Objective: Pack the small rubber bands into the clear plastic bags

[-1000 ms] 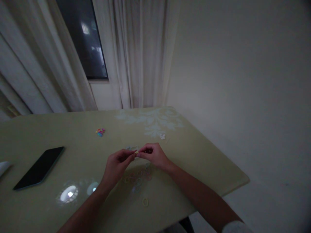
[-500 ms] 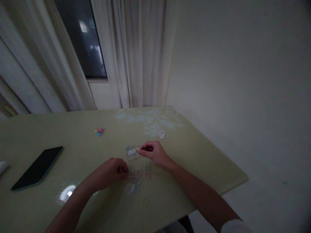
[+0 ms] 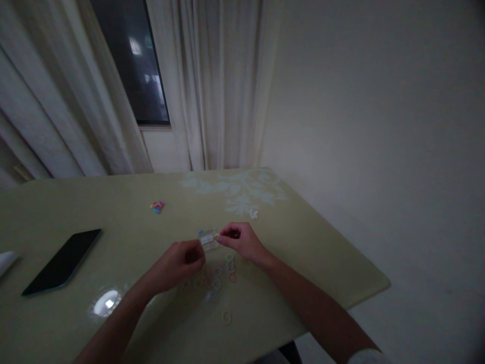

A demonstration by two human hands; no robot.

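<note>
A small clear box with compartments lies on the table between my hands. Pinched between the thumb and fingertips of my right hand is a yellow ring, held at the box's right side. My left hand is closed just in front of the box's left corner, and what its fingers hold, if anything, is too small to make out. Several pale rings lie loose below the hands. A green ring and a pink ring are right of them, with a yellow ring nearer the front edge.
A dark flat tablet lies on the left of the table, near a white object at the left edge. Farther back are a small colourful pile and some white pieces. A wall borders the right side.
My left hand has lifted from the loose rings and moved right and up towards the box, its fingers now closed. My right hand still holds the yellow ring at the box.
</note>
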